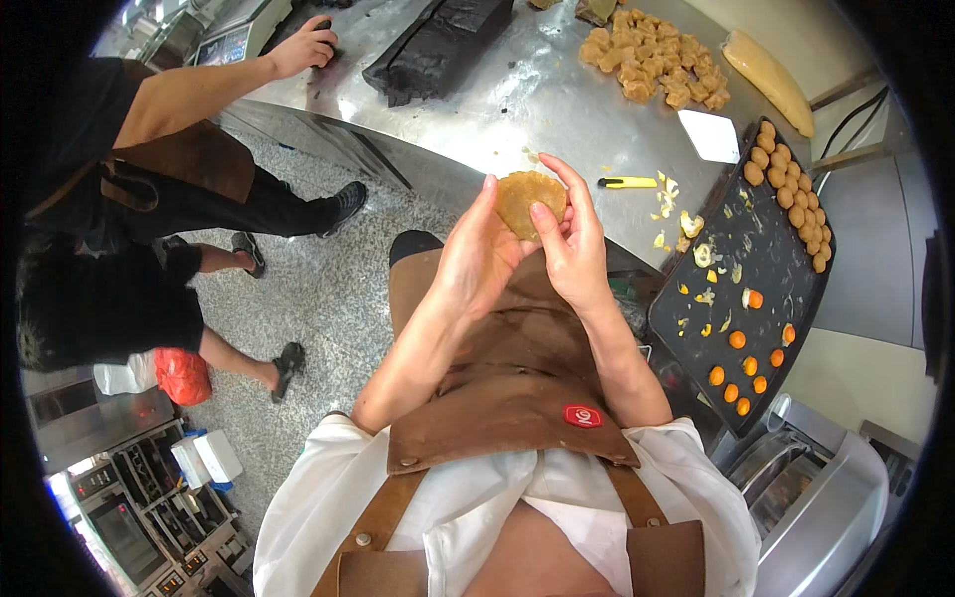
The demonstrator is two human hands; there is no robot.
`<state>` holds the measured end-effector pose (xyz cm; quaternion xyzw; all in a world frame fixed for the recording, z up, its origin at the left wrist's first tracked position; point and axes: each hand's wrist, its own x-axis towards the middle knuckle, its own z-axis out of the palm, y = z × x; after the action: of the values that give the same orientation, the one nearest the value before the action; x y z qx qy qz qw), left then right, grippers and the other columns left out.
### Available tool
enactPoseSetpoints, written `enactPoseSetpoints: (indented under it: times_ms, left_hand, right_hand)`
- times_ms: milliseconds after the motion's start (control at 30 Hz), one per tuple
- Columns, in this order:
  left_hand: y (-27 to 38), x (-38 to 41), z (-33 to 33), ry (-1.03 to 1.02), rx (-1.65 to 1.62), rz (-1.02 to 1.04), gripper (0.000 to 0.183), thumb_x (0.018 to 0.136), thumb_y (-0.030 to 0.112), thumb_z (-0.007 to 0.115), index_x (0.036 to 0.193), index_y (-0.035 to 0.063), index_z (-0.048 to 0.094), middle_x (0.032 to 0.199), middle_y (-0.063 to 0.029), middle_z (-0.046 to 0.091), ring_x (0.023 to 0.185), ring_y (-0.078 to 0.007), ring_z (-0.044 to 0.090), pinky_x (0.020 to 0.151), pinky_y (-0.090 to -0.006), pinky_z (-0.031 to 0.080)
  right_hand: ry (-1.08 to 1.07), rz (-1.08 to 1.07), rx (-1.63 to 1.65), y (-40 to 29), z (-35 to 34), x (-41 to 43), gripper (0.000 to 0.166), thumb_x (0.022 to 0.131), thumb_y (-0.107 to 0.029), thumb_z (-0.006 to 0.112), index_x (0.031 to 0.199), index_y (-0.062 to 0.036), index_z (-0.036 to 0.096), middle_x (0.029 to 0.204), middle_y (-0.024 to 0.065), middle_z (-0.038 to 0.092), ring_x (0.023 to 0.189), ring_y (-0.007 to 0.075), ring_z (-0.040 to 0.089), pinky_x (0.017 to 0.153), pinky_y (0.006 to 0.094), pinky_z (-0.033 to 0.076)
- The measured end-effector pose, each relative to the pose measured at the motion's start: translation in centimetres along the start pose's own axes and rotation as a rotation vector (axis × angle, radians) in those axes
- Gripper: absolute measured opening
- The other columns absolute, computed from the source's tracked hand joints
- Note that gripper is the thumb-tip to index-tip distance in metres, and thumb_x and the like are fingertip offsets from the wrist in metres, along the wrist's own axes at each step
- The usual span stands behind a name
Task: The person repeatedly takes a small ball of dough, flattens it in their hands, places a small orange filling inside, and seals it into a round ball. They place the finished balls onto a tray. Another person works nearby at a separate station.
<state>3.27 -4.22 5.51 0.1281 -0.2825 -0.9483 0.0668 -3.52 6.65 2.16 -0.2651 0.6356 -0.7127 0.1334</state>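
Between my two hands I hold a flat, round disc of light brown dough just in front of the steel table's edge. My left hand cups the disc from the left and beneath. On the right, my right hand grips its rim, thumb on top and fingers behind. A black baking tray stands to my right. It carries rows of smooth brown balls along its far side and several orange egg yolks towards its near end, with bits of egg white about them.
On the steel table lie a pile of torn dough pieces, a long bagged dough roll, a white scraper, a yellow cutter and a black block. At left a co-worker's hand holds something dark beside a scale.
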Motion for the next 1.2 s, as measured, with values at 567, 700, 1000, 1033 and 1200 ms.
enactPoseSetpoints:
  times_ms: [567,700,1000,1033,1200]
  left_hand:
    - [0.1,-0.5,0.3,-0.08,-0.059,-0.023,0.066,0.105,0.046,0.032,0.141,-0.0084,0.038,0.144,-0.0214,0.046,0.135,-0.03,0.045,0.115,-0.0415,0.031]
    - [-0.4,-0.4,0.2,-0.06,-0.104,-0.032,0.064,0.106,0.045,0.032,0.141,-0.0078,0.039,0.144,-0.0203,0.047,0.134,-0.0292,0.046,0.115,-0.0414,0.032]
    - [-1.0,-0.5,0.0,-0.009,0.003,0.028,0.06,0.106,0.045,0.033,0.14,-0.0028,0.043,0.141,-0.017,0.051,0.132,-0.0269,0.048,0.112,-0.0426,0.034]
    - [-1.0,-0.8,0.3,-0.001,0.012,0.034,0.059,0.105,0.044,0.034,0.14,-0.0022,0.043,0.14,-0.0165,0.052,0.132,-0.0269,0.048,0.112,-0.0424,0.035]
    - [-1.3,-0.9,-0.2,0.012,-0.052,-0.005,0.054,0.105,0.043,0.037,0.138,0.0004,0.046,0.137,-0.014,0.055,0.129,-0.0252,0.051,0.11,-0.0413,0.037]
  right_hand:
    - [0.006,0.031,0.199,-0.9,0.8,0.2,0.079,0.088,0.0,0.069,0.153,-0.0074,0.024,0.121,0.0097,0.051,0.109,0.0164,0.057,0.095,0.0308,0.048]
    - [0.028,0.006,0.129,-0.6,0.7,0.1,0.079,0.088,-0.001,0.069,0.153,-0.0079,0.024,0.117,0.009,0.052,0.107,0.0161,0.057,0.094,0.0303,0.048]
    - [0.067,0.079,0.084,-0.5,0.6,0.5,0.057,0.094,-0.012,0.065,0.144,-0.0073,0.037,0.108,0.0089,0.058,0.101,0.0164,0.059,0.087,0.0293,0.049]
    - [0.087,0.048,0.048,-0.5,0.8,0.4,0.055,0.095,-0.012,0.065,0.143,-0.0072,0.039,0.105,0.0089,0.059,0.098,0.0167,0.061,0.086,0.0297,0.05]
    - [0.177,-0.058,-0.15,-0.4,1.4,-0.2,0.052,0.094,-0.013,0.065,0.14,-0.0078,0.04,0.095,0.0126,0.064,0.089,0.0194,0.065,0.08,0.0316,0.052]
